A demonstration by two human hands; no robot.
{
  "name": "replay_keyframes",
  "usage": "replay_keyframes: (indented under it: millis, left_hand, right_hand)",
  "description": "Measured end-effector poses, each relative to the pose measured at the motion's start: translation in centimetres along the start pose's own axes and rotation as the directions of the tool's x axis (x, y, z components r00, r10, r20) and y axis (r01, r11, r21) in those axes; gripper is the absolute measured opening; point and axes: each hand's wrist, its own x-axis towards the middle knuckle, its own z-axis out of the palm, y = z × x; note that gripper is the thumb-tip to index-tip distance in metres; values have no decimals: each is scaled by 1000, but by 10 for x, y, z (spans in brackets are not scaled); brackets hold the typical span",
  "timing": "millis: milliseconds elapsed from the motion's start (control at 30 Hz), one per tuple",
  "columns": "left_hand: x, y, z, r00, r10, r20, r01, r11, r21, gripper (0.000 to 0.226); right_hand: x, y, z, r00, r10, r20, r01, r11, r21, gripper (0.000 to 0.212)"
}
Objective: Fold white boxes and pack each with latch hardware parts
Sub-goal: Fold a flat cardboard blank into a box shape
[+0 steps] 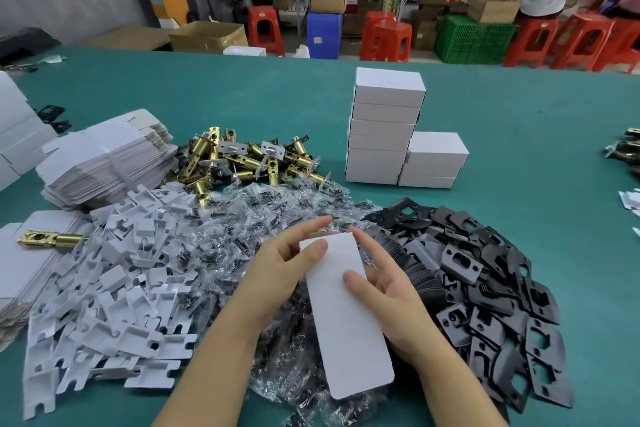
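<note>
A white box is held between both hands over the piles, its long top face toward me. My left hand grips its far left end, thumb on top. My right hand grips the right side, thumb on the top face and forefinger stretched along the far edge. Brass latch bolts lie heaped at centre. Clear screw bags spread under my hands. Black strike plates pile at right. White card inserts pile at left. Flat box blanks are stacked far left.
Two stacks of closed white boxes stand on the green table beyond the piles. One brass latch lies on flat blanks at left. Red stools, crates and a seated person are past the far edge.
</note>
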Motion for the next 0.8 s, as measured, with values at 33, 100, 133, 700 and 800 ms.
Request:
replay_keyframes:
  millis: [33,100,133,700,800]
  left_hand:
    - [0,-1,3,1000,3,-4,-3,999,-33,31]
    - [-2,0,7,1000,1,2,-1,997,-76,28]
    - [-2,1,8,1000,1,3,0,997,-80,27]
    - [-2,5,6,1000,15,26,-14,1000,-23,28]
    - [-3,4,6,999,4,40,-3,1000,-4,23]
  right_hand:
    - [0,0,-1,1000,-5,-19,6,1000,19,63]
    - [1,-1,-2,999,-11,-36,13,999,42,62]
    - [0,-1,-3,999,-12,-40,14,999,46,61]
    - [1,5,-3,994,-24,-110,25,1000,10,62]
    - [-1,6,-3,999,0,-35,1,1000,19,65]
